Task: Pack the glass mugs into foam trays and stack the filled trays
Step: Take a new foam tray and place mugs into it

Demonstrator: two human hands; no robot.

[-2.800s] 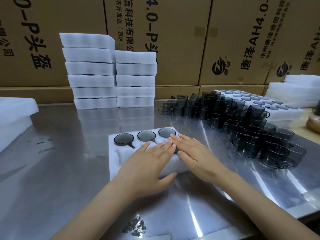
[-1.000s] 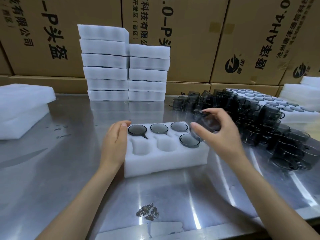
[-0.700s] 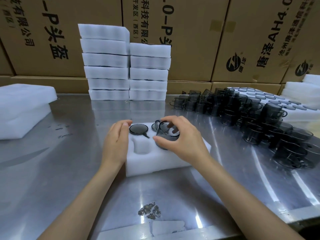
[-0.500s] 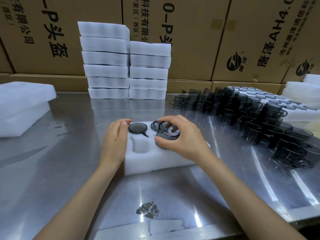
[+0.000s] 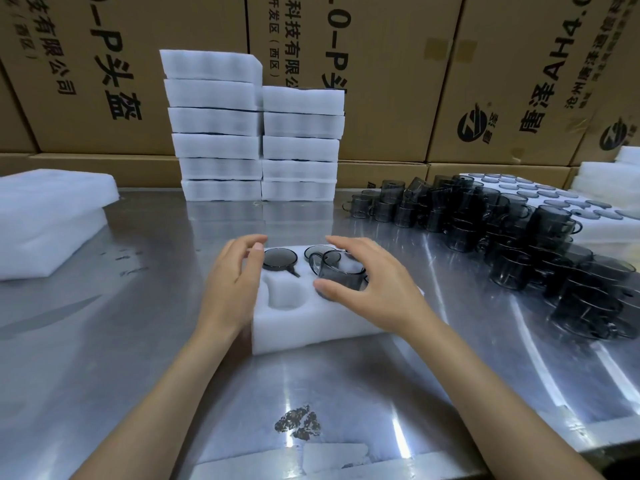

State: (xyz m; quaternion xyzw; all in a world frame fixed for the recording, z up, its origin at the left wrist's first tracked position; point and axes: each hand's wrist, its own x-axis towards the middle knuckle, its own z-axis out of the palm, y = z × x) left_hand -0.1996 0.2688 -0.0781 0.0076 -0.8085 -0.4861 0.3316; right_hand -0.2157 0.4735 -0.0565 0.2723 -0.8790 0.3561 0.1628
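Observation:
A white foam tray (image 5: pixel 311 323) lies on the steel table in front of me. My left hand (image 5: pixel 232 282) grips its left end, fingers curled over the top beside a dark glass mug (image 5: pixel 280 258) seated in the back-left pocket. A second seated mug (image 5: pixel 317 251) shows behind my right hand (image 5: pixel 381 289). That hand holds a glass mug (image 5: pixel 341 277) standing partly sunk in the front middle pocket, thumb on its near side. The front-left pocket (image 5: pixel 285 296) is empty. My right hand hides the tray's right pockets.
Several loose glass mugs (image 5: pixel 502 230) crowd the table's right side. Two stacks of foam trays (image 5: pixel 214 133) (image 5: pixel 301 143) stand at the back against cardboard boxes. Foam sheets (image 5: pixel 48 216) lie at the left. A filled tray (image 5: pixel 554 202) sits far right.
My right hand picked a mug from the pile and brought it left over the tray, then lowered it into the front middle pocket. My left hand stayed on the tray's left end.

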